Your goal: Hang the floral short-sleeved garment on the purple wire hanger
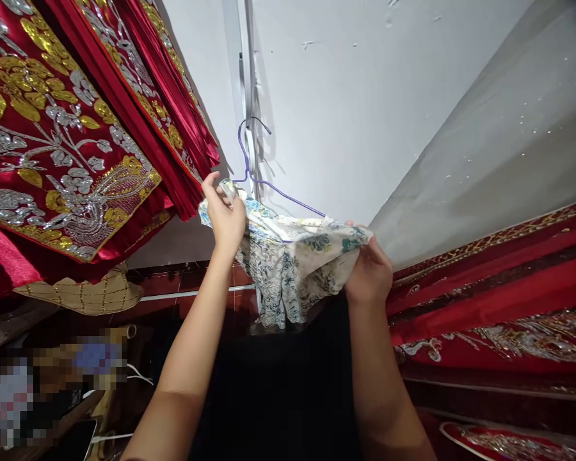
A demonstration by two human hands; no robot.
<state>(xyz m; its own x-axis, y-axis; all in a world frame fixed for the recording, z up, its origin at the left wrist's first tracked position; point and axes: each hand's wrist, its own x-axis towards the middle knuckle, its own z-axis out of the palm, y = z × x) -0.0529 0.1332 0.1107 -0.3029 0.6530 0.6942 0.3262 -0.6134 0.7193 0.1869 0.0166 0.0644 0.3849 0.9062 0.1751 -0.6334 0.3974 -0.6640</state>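
A light floral blouse [312, 256] with blue and green print hangs on a purple hanger [290, 197] in front of me. The hanger's hook shows above the cloth, close to a narrow metal upright. My left hand [226, 214] pinches the blouse near its left shoulder, beside the hanger's neck. On the other side, my right hand [370, 272] grips the right end of the garment and holds it out sideways. The lower part of the blouse drops in folds between my forearms. Part of the hanger's arms lies hidden under the cloth.
Red satin drapes [72, 128] with gold and silver embroidery hang at the left. More red embroidered cloth [499, 314] covers the right side, below a sheer grey fabric [513, 134]. A metal upright [246, 64] runs along the white wall [365, 96]. Blurred items lie at lower left.
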